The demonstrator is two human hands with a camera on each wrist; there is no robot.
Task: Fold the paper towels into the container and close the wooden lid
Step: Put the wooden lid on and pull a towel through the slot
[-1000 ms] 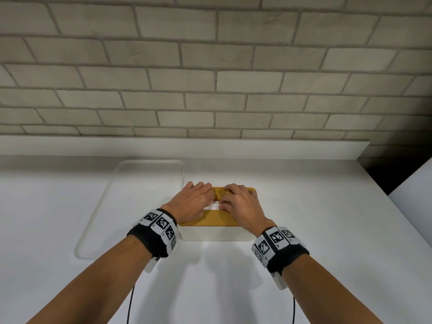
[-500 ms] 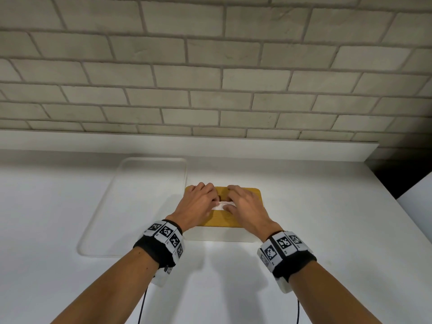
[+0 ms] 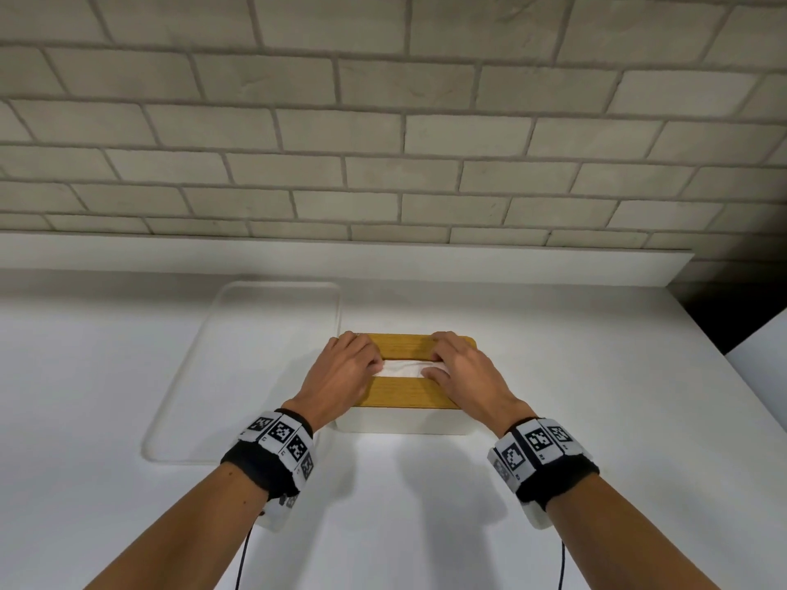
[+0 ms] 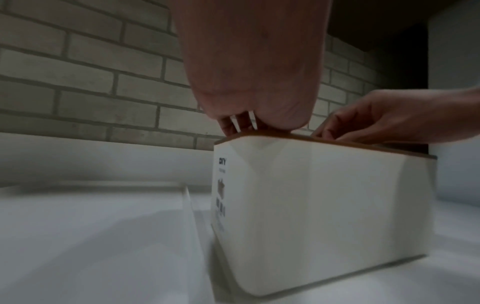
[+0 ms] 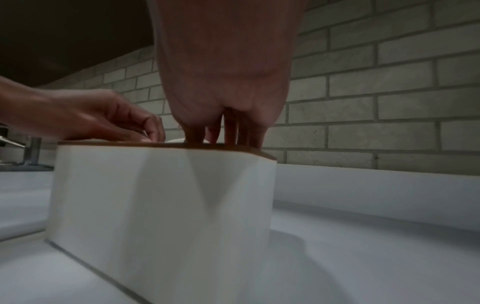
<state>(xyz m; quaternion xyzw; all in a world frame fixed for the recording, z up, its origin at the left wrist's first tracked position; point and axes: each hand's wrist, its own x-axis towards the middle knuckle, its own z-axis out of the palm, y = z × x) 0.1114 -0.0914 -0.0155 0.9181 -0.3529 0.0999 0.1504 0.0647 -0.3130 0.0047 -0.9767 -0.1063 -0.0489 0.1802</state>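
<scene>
A white container (image 3: 404, 423) stands on the white counter with its wooden lid (image 3: 404, 391) seated flat on top. White paper towel (image 3: 402, 370) shows through the lid's long slot. My left hand (image 3: 345, 370) rests on the lid's left end, fingertips at the slot's edge. My right hand (image 3: 462, 370) rests on the right end, thumb beside the towel. In the left wrist view my fingers (image 4: 239, 123) press down on the lid edge (image 4: 337, 147). The right wrist view shows my right fingers (image 5: 228, 131) on the lid (image 5: 130, 144), with a bit of towel (image 5: 176, 140) behind them.
A clear flat tray (image 3: 179, 376) lies on the counter just left of the container. A brick wall and a low white ledge (image 3: 383, 266) close the back. A white object (image 3: 762, 359) stands at the far right. A metal tap (image 5: 28, 152) is off to the left.
Both hands have slid apart from the lid's middle towards its ends, uncovering the slot and the towel in it. The container has stayed in place.
</scene>
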